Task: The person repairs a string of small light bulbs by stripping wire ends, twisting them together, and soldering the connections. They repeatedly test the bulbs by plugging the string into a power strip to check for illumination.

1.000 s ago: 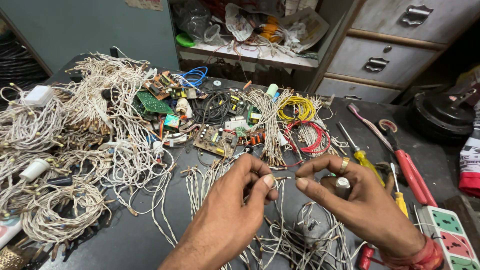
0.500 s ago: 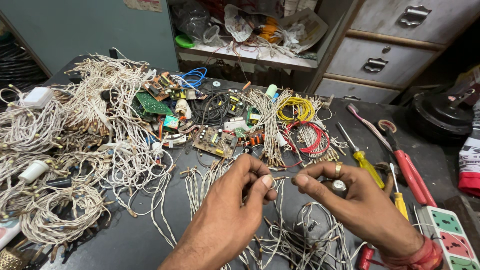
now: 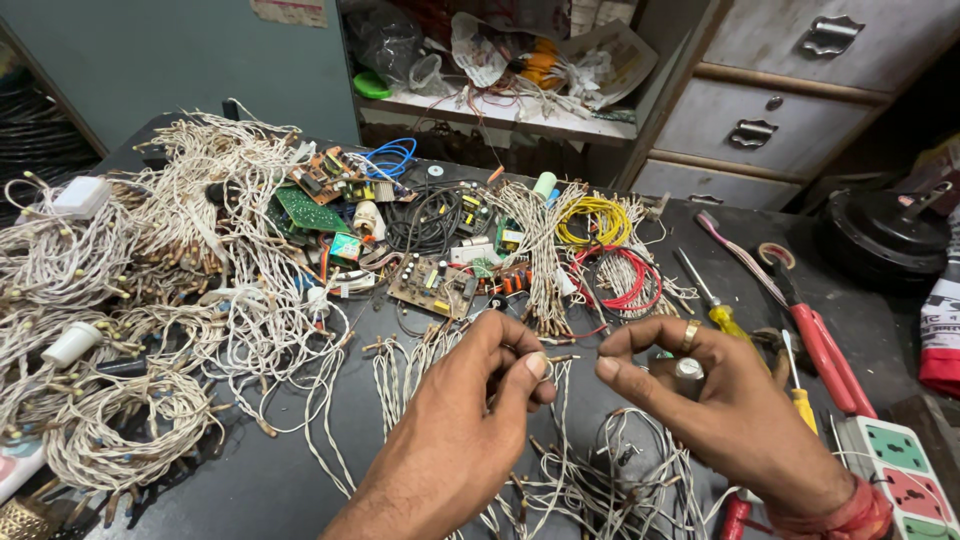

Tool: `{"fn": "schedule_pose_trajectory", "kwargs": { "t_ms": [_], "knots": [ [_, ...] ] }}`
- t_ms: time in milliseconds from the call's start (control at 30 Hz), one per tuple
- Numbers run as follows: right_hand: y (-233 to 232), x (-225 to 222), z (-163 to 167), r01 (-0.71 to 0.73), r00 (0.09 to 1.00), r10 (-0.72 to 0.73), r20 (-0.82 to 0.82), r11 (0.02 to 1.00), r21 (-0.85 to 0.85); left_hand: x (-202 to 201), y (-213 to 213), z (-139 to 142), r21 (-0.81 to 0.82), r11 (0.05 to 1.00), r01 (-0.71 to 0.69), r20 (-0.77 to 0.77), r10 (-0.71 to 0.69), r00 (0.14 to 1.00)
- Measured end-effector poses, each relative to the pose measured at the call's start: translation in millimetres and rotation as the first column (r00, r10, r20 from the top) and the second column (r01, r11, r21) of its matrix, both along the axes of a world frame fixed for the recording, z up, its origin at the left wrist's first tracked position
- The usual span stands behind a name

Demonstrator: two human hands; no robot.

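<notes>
When compared with the view one second earlier, shows the left hand (image 3: pixel 465 425) and right hand (image 3: pixel 725 405) drawn slightly apart, with a short stretch of thin lead wire (image 3: pixel 566 358) now exposed in the gap. Indicates a two-point hold, with the wire spanning level from hand to hand rather than bunched between the fingertips.

Left hand: closed in a pinch, thumb and forefinger pressed on the near end of the lead wire. Right hand: closed in a like pinch on the far end; also carries a ring (image 3: pixel 690 335) and tucks a small silvery part (image 3: pixel 688 368) against the palm. Cannot tell what kind of part.

Position of the lead wire: between the two hands, touching both, raised above the desk (image 3: pixel 280 470) and over a loose tangle of white twisted wire (image 3: pixel 600 480).

Nearby, just right of the right hand: yellow-handled screwdriver (image 3: pixel 728 322), red-handled pliers (image 3: pixel 825 345), power strip (image 3: pixel 895 470). Beyond the hands: brown circuit board (image 3: pixel 432 283), yellow wire coil (image 3: pixel 592 218), red wire coil (image 3: pixel 625 282).
</notes>
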State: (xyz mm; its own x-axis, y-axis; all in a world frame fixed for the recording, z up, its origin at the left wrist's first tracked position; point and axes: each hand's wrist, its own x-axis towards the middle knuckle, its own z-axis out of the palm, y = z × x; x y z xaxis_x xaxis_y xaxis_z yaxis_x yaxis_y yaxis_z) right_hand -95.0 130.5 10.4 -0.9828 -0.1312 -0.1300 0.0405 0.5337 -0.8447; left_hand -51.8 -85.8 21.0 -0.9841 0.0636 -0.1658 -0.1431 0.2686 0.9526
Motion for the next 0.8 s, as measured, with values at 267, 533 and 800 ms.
{"fn": "schedule_pose_trajectory", "kwargs": {
  "t_ms": [267, 533, 800],
  "knots": [
    [2, -9, -8, -0.013, 0.999, 0.024, -0.044, 0.970, 0.244, -4, 0, -1, -0.073, 0.979, -0.193, 0.015, 0.194, 0.981],
    [-9, -4, -24, -0.276, 0.942, 0.243, -0.231, 0.954, -0.120, -12, 1, -21, 0.111, 0.933, -0.344, 0.040, 0.341, 0.939],
    [-52, 10, -33, 0.237, 0.953, -0.066, 0.295, 0.768, -0.596, -15, 5, -32, 0.286, 0.882, -0.375, 0.062, 0.374, 0.925]
  ]
}}
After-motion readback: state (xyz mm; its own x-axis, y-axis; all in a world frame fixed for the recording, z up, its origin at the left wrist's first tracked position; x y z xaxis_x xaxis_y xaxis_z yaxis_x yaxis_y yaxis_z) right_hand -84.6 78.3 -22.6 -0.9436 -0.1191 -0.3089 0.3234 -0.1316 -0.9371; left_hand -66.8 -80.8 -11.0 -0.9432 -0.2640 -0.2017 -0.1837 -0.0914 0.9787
